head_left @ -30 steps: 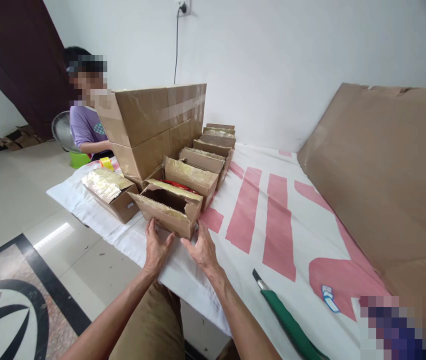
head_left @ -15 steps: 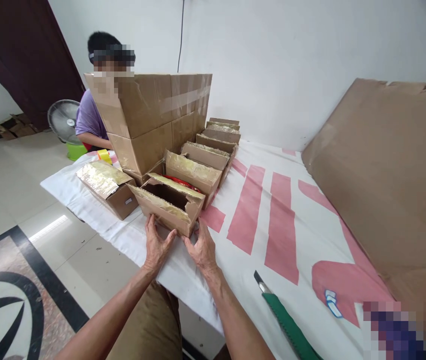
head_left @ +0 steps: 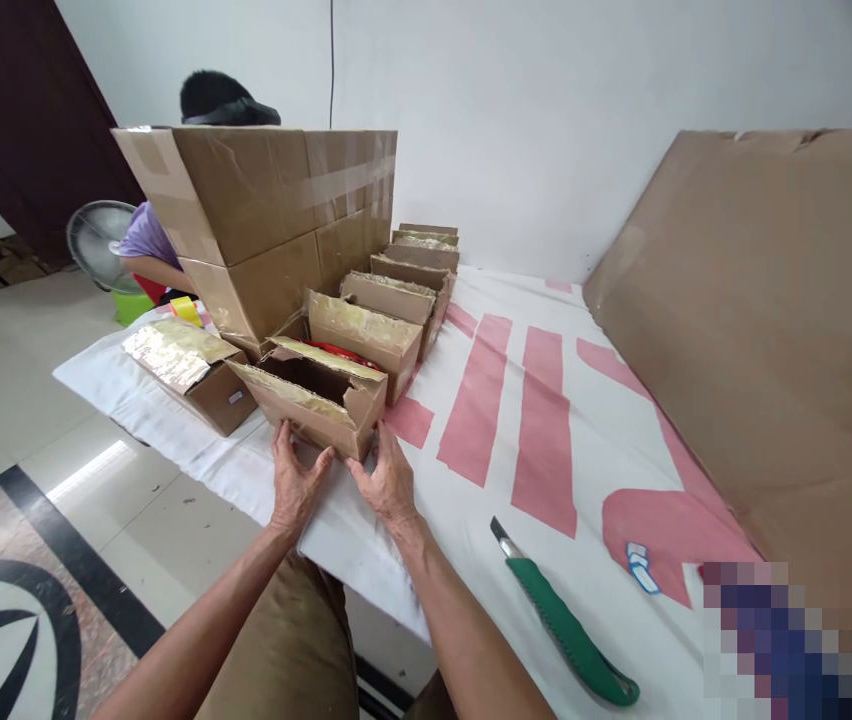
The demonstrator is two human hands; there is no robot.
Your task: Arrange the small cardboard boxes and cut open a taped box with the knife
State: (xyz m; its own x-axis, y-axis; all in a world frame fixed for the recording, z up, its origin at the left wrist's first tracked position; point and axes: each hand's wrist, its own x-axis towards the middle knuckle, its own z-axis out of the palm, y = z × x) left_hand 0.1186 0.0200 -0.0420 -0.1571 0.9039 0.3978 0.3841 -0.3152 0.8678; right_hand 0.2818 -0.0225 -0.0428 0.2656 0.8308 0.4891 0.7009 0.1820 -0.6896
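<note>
Left hand (head_left: 295, 484) and right hand (head_left: 388, 478), fingers spread, pressed flat against the open cardboard box (head_left: 315, 398) near the cloth-covered table's (head_left: 486, 440) front edge; green plastic cutter (head_left: 565, 627) alongside.

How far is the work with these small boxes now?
Done: a row of small boxes stands opened. In hand: left hand and right hand press on the nearest opened box. Left: one taped box stays shut; the green knife lies unused.

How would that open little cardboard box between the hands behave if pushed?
The open cardboard box would probably slide easily on the smooth cloth. Its torn, taped flaps look floppy, so the walls may flex. Low and wide, it seems unlikely to tip.
</note>
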